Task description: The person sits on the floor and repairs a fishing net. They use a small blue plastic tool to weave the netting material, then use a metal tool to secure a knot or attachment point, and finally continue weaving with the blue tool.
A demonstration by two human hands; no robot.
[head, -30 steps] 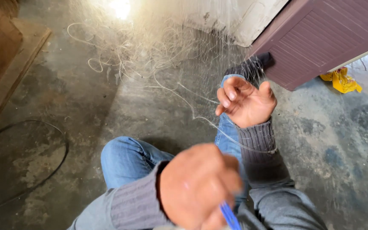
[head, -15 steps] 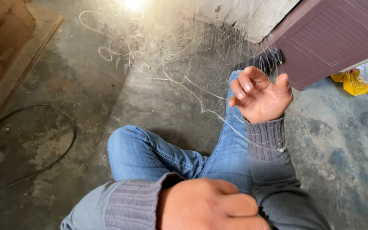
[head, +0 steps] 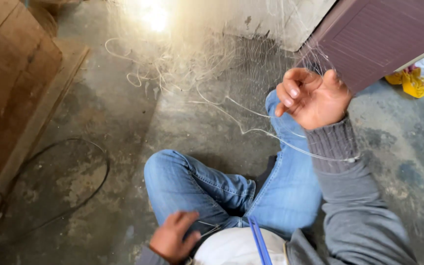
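My right hand (head: 312,98) is raised at the upper right, its fingers curled into a fine, pale fishing net (head: 207,73) that spreads over the concrete floor toward the wall. A thicker white cord (head: 251,130) of the net runs from the floor up to my right sleeve. My left hand (head: 172,238) is low by my lap, with thumb and fingers closed loosely on a thin line (head: 208,225). A blue netting needle (head: 259,240) lies beside it on a white rounded thing (head: 231,250) in my lap. My legs in blue jeans (head: 197,184) are folded beneath.
A wooden box or plank (head: 11,93) stands along the left. A black cable (head: 94,181) loops on the floor near it. A dark maroon panel (head: 384,34) leans at the upper right, with a yellow cloth (head: 413,81) behind it. Bright glare falls on the wall base.
My left hand has dropped from close to the camera down to my lap, and the blue needle now lies apart from it. My right hand stays raised in the net.
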